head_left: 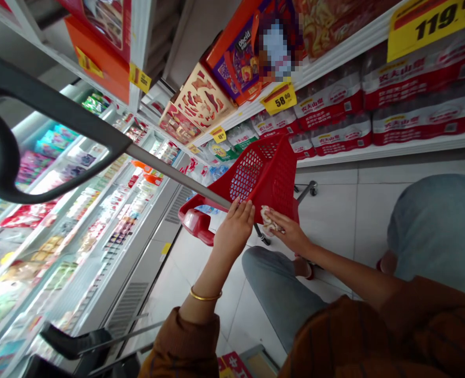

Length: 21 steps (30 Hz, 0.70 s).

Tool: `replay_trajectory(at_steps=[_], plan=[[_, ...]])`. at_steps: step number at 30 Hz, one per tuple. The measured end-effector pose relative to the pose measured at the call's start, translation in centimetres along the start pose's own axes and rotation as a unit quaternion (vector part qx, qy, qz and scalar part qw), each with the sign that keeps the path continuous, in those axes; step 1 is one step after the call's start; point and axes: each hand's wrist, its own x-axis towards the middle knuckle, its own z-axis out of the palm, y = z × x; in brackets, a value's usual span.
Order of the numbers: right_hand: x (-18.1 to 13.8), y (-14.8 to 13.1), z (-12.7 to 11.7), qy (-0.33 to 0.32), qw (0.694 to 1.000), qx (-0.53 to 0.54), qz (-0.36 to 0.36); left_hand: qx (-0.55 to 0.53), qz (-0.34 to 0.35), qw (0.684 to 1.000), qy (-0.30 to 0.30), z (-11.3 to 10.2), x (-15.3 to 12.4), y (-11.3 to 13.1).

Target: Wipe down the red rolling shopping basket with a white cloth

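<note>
A red plastic shopping basket [274, 170] on wheels stands tilted on the tiled floor in front of me. My left hand [234, 228] rests flat against its side near the rim, fingers stretched out. My right hand [289, 231] presses a crumpled whitish cloth [267, 218] against the basket's lower side, fingers closed on it. A long grey pull handle [51, 113] runs from the basket up toward the camera. I crouch, with knees in blue jeans and brown sleeves showing; a gold bangle is on my left wrist.
An open chiller [70, 220] full of packaged goods lines the left of the aisle. Shelves on the right hold packs of bottled water [421, 113] and boxed gifts with yellow price tags. Another trolley handle [74, 341] shows bottom left.
</note>
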Motion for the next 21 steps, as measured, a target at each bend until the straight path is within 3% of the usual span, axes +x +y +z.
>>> replay_trajectory(at_steps=[8,12,15,21], plan=[[-0.3,-1.1,0.2,0.038,0.999,0.016,0.015,0.046,-0.016,0.997,-0.052,-0.3,-0.3,2.2],[1.5,-3.1,0.9,0.083,0.996,0.032,-0.003,0.044,-0.031,0.996,-0.064,-0.4,0.4,3.0],[3.0,-3.8,1.7,0.125,0.991,0.038,-0.021,0.037,-0.082,0.994,-0.065,-0.4,1.5,3.0],[2.7,-1.5,2.4,0.104,0.994,0.025,-0.032,0.019,-0.114,0.991,-0.065,0.8,2.4,3.6]])
